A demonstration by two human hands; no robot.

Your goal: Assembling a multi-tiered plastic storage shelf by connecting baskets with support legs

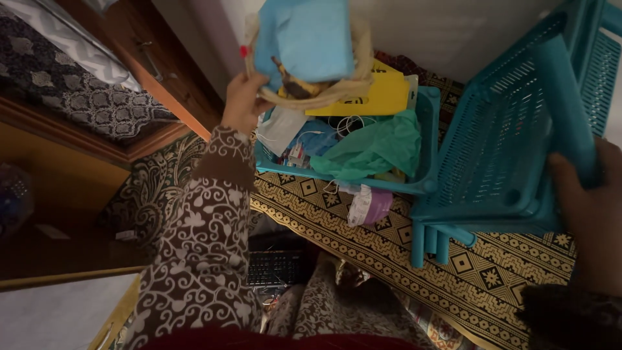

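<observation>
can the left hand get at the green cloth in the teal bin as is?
Probably not right away. The left hand is gripping a woven basket held above the teal bin, so it is occupied. The green cloth lies exposed on top of the clutter, close below, with nothing covering it.

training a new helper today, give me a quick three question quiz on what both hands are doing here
1. True or false: the left hand holds a woven basket with blue cloth in it, lifted over the teal tray.
2. What does the right hand have its grip on?
A. the keyboard
B. the teal plastic rack
C. the green cloth
3. Fill in: the crumpled cloth lying in the tray is ____ in colour.

Key:
1. True.
2. B; the rack is tilted, its legs resting on the patterned mat.
3. Green.
</observation>
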